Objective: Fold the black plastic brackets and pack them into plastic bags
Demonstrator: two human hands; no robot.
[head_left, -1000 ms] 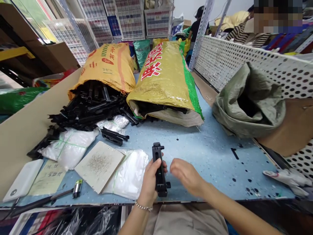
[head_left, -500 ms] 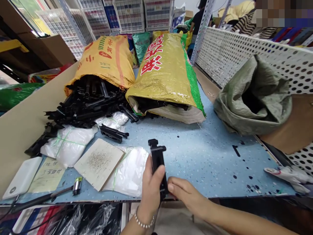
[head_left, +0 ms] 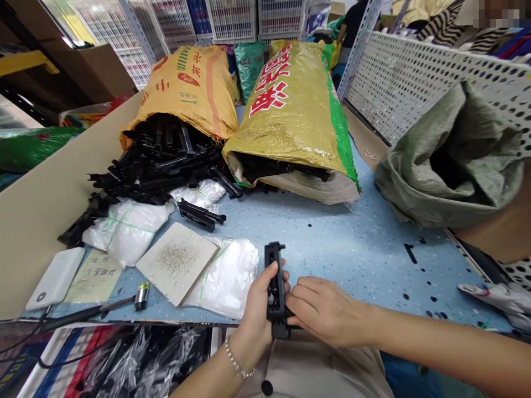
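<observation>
The yellow-green sack (head_left: pixel 294 110) with red characters lies on its side on the blue table (head_left: pixel 352 243), its open mouth facing the person. Straight in front of that mouth, at the table's near edge, the person holds a black plastic part (head_left: pixel 274 254) upright. The left hand (head_left: pixel 259 301) is wrapped around its lower half, thumb laid along the front, and a beaded bracelet (head_left: pixel 234 362) sits on that wrist. The right hand (head_left: pixel 327 309) comes in from the side away from the left hand, fingers drawn close together with their tips against the part's lower edge. Those fingers hide the contact, so whether they pinch it or only press on it cannot be told.

To the left of the yellow-green sack lies an orange sack (head_left: pixel 194 88), and a heap of black parts (head_left: pixel 153 166) spills from its mouth. One loose black piece (head_left: pixel 201 213) lies in front of the gap between the two sacks. Further out from the yellow-green sack's mouth, on that left side, are a tied white bag (head_left: pixel 124 232), a beige card (head_left: pixel 176 262) dusted with something dark, and a second white bag (head_left: pixel 226 279) just beside the left hand. Beyond them are a paper slip (head_left: pixel 94 268), a white power bank (head_left: pixel 56 276) and a slim dark tool (head_left: pixel 91 310).

To the right of the yellow-green sack, a grey-green sack (head_left: pixel 452 160) slumps against a perforated white panel (head_left: pixel 415 72).
</observation>
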